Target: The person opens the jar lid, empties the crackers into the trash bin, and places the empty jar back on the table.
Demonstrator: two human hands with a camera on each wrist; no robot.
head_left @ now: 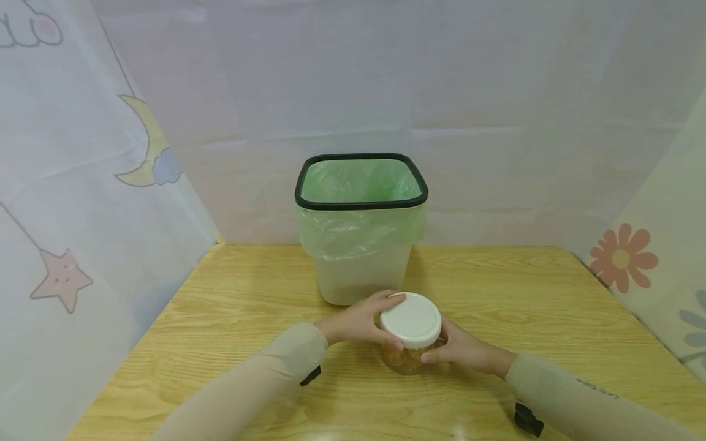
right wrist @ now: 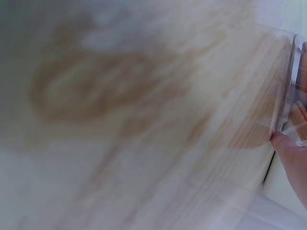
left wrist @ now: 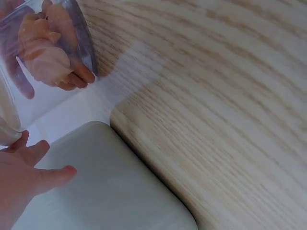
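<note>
A clear round jar with a white lid stands on the wooden table in the head view, orange-brown pieces inside. My left hand grips the lid's left edge, thumb at the front and fingers behind. My right hand holds the jar's right side below the lid. In the left wrist view the clear jar shows its brownish contents, and fingers of the left hand reach to the lid's rim. The right wrist view shows part of the right hand against the clear wall, at the right edge.
Behind the jar stands a pale bin with a black rim and a green liner. The wooden table ends at a pale curtain printed with a moon, a star and flowers at the sides.
</note>
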